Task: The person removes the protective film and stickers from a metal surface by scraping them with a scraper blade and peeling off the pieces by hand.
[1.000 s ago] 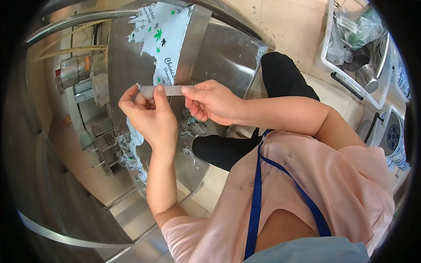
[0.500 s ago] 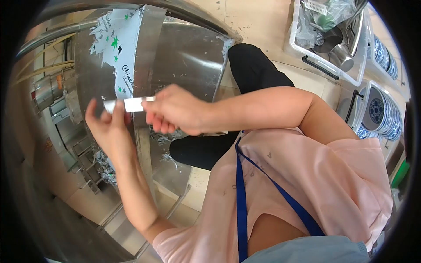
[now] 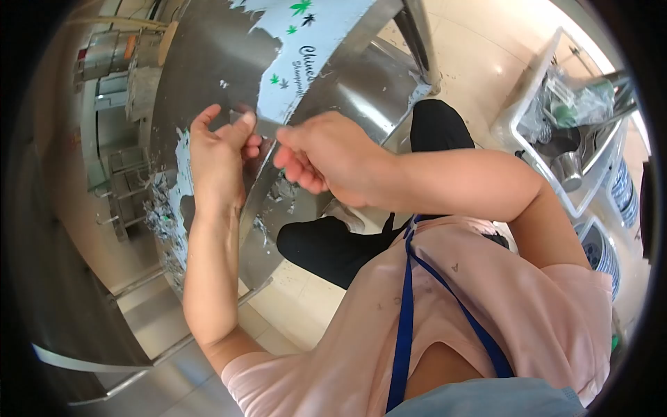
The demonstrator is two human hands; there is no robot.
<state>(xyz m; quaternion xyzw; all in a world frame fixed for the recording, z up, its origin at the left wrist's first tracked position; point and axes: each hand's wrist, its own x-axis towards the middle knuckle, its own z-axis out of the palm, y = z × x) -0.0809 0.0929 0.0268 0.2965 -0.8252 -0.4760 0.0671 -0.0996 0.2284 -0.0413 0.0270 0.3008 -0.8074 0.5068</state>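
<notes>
A thin, flat grey strip (image 3: 266, 128) spans the short gap between my two hands, blurred and hard to make out against the metal behind. My left hand (image 3: 221, 154) pinches its left end between thumb and fingers. The other end is at the fingertips of my right hand (image 3: 330, 154), whose remaining fingers are curled in. Behind them stands a stainless steel surface (image 3: 201, 73), partly covered by torn white-blue film (image 3: 295, 59) printed with green and black leaves and lettering.
Crumpled film scraps (image 3: 163, 219) cling at the lower left of the steel. A clear bin (image 3: 517, 128) with metal pots and plastic bags stands at the upper right, beside blue-patterned bowls (image 3: 623, 189). My bent knee (image 3: 441, 125) is close to the steel's right edge.
The view has shifted and turned. The strip, seen broad and bright before, now shows faintly. Both hands remain at the strip, close together.
</notes>
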